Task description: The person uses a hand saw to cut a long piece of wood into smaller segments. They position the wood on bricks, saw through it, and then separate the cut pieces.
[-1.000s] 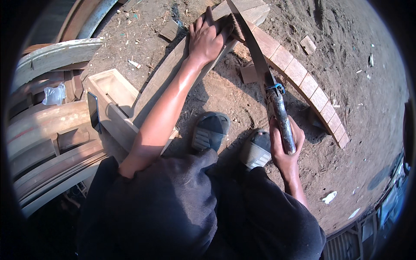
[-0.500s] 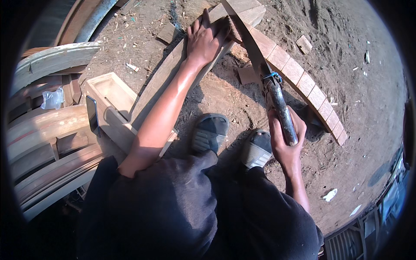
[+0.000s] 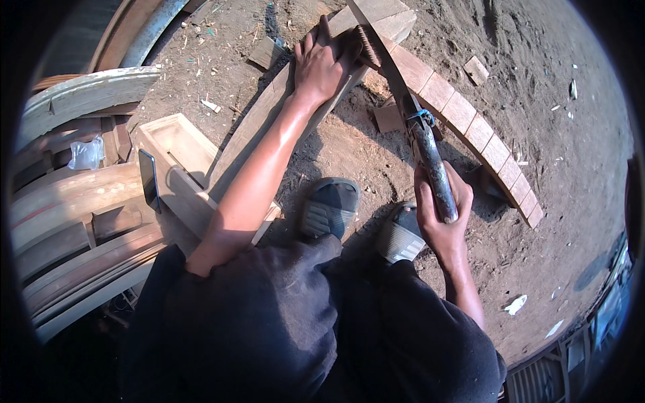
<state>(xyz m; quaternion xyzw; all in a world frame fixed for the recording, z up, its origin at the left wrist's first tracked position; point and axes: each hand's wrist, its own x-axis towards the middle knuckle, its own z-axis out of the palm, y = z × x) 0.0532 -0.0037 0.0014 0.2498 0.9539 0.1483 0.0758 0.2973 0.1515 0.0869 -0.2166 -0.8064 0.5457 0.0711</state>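
Observation:
My right hand (image 3: 443,208) is wrapped around the dark, worn handle of a handsaw (image 3: 402,97). Blue string is tied where the blade meets the handle. The blade runs up and away across a curved piece of wood (image 3: 459,112) marked by several evenly spaced crosswise lines. My left hand (image 3: 325,68) lies spread on the wood beside the blade, its fingers apart and pressing down; the thumb side is in shadow. Under it a thick wooden beam (image 3: 252,127) slants toward me, and another block (image 3: 386,23) lies at the far end.
On the left are a wooden box frame (image 3: 176,138) with a phone (image 3: 148,180) leaning on it, stacked curved boards (image 3: 80,191) and a clear plastic bag (image 3: 86,154). Small wood offcuts (image 3: 476,70) lie on the dirt. My sandalled feet (image 3: 330,207) stand below the beam.
The saw and my right hand have shifted very slightly down and left along the stroke. My left hand keeps its place on the wood; the whole view has drifted a little.

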